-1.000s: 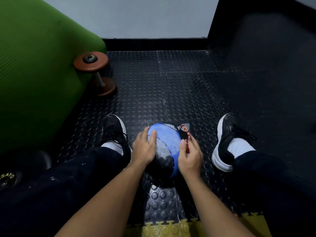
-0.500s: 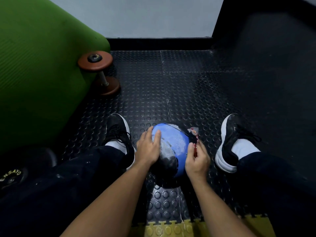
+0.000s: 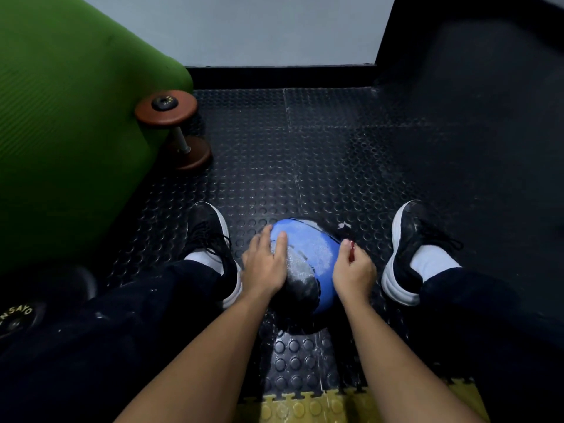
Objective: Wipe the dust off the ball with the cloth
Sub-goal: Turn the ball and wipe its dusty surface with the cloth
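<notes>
Studded black rubber floor [image 3: 320, 154], dusty blue round ball [image 3: 308, 254] between my shoes.

My left hand [image 3: 265, 264] lies on the ball's left side, fingers [image 3: 279, 244] relaxed and spread; my right hand [image 3: 354, 270] pinches the dark cloth with red trim [image 3: 348, 236] against its right side.

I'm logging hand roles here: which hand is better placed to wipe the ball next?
Probably the right hand: it pinches the dark cloth against the ball. The left hand rests on the dusty side, steadying it.
</notes>
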The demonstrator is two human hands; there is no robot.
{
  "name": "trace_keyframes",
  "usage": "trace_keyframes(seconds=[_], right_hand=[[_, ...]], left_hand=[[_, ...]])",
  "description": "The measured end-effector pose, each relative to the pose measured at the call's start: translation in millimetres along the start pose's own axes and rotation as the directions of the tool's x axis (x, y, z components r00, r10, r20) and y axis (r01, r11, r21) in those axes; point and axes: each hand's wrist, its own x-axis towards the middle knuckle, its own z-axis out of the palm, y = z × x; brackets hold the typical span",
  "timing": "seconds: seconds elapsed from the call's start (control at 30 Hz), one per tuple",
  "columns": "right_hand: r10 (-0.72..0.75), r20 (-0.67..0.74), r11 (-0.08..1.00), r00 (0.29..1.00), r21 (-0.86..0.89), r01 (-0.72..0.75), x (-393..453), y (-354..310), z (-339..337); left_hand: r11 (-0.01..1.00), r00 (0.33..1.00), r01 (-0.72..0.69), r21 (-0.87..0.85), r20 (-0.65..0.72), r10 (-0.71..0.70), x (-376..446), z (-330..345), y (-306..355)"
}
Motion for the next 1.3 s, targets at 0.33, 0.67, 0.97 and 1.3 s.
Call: trace_keyframes(seconds=[0.33, 0.67, 0.97, 1.3], right_hand=[[-0.119, -0.028, 0.987, 0.992, 0.105, 0.121, -23, 2, -9], [0.041, 0.230, 0.997, 0.972, -0.075, -0.024, 28, -18, -12], [-0.319, -0.016, 0.945, 0.948, 0.065, 0.319, -47, 10, -8], [-0.388, 0.058, 0.917, 0.920, 0.128, 0.379, -40, -6, -12]], left_hand=[[1.000, 1.000, -0.021, 0.003, -0.013, 0.021, -8, -2, 1], [0.988, 0.998, -0.065, 0.137, 0.008, 0.064, 5, -22, -8], [0.987, 0.975, -0.131, -0.089, 0.166, 0.145, 9, -17, -12], [0.995, 0.990, -0.080, -0.067, 0.113, 0.087, 11, -9, -5]])
